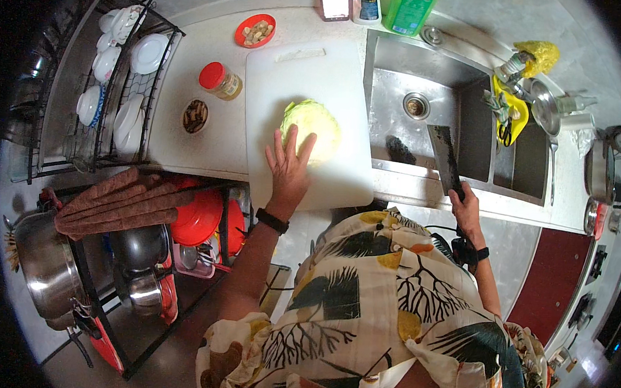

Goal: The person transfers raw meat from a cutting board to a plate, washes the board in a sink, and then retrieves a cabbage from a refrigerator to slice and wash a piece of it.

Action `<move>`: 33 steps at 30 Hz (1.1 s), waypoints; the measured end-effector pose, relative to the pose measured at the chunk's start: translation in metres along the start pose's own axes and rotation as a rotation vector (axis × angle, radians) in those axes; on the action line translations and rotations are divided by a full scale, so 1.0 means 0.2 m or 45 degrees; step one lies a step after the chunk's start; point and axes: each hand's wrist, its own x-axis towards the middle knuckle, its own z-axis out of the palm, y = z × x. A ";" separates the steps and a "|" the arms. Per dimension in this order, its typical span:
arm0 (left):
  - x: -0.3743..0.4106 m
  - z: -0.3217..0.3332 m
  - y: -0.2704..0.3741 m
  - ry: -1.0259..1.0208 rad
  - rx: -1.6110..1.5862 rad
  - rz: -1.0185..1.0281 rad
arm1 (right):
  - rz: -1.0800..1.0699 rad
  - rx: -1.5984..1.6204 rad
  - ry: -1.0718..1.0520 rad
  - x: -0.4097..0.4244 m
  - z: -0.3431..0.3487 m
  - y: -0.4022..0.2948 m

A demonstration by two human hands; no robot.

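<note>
A pale green cabbage (319, 128) lies on a white plastic cutting board (274, 81). My left hand (290, 166) rests on the near left side of the cabbage with its fingers spread. In my right hand (465, 205) is the handle of a cleaver (442, 148), whose dark-stained blade points away from me over the near edge of the steel sink (416, 81). Left of the board stand a red-lidded jar (220, 81) and a small bowl of dark brown pieces (195, 117). A red bowl of pale brown pieces (255, 31) sits near the board's far left corner.
A black dish rack (155, 88) with white bowls and plates stands at left. Below it, a shelf holds pots (51, 264) and red basins (198, 217). Bottles (411, 9) stand behind the sink; a yellow basket (512, 107) and a pan lid (546, 106) are at right.
</note>
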 end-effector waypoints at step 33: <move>0.62 -0.15 -0.21 -0.309 -0.269 0.236 | -0.113 -0.011 0.009 0.03 0.09 0.02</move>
